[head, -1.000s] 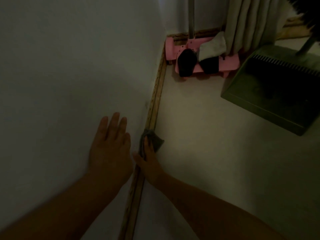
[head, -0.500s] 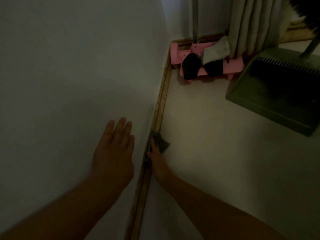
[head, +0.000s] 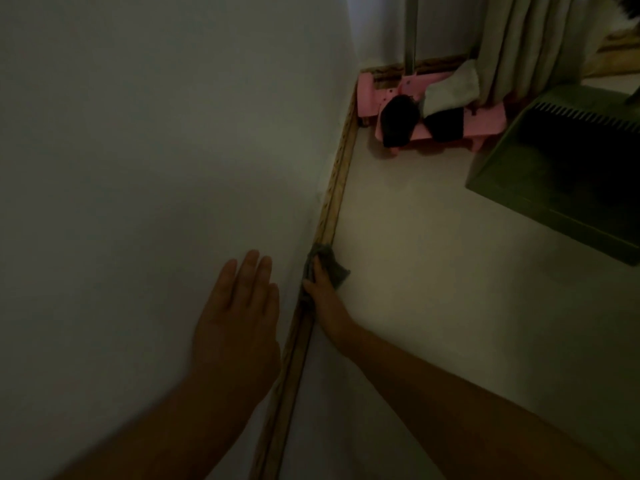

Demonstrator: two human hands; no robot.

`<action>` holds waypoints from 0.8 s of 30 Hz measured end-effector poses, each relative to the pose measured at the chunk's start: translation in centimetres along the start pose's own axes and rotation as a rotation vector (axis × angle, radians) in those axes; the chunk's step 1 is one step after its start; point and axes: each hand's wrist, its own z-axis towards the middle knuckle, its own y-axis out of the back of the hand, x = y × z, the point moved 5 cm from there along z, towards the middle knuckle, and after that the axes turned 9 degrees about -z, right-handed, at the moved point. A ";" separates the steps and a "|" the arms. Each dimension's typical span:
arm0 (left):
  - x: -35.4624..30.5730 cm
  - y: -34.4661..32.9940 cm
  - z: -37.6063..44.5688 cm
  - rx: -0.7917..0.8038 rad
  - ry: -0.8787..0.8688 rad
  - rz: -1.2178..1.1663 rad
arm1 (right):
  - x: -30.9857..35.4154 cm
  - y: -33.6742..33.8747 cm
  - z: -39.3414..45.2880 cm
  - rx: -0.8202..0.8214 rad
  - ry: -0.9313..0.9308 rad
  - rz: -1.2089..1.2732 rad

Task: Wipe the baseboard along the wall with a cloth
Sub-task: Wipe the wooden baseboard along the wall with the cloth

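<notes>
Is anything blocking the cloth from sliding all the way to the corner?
Mostly not. The right hand presses the cloth on the baseboard, which is bare ahead. Only at the corner does the pink mop head sit against it.

Two bare forearms come into view from the bottom edge, one on each side, each ending in a bare hand. No sleeve or cuff shows on either arm as far as the picture reaches. The left hand (head: 239,320) carries no ring, watch or band that can be made out, and neither does the right hand (head: 323,299). The dim light hides finer detail such as nails.
</notes>
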 end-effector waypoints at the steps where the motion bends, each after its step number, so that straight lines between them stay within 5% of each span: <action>1: -0.2 -0.2 -0.5 -0.002 -0.002 -0.018 | -0.1 -0.2 -0.3 0.004 -0.004 -0.012; 13: -0.9 0.3 -1.9 -0.228 0.003 -0.198 | -1.9 -1.0 -2.7 0.024 0.020 -0.089; 24: -1.3 -0.7 -3.5 -0.198 0.041 -0.485 | -1.5 -1.1 -1.7 0.046 -0.020 -0.118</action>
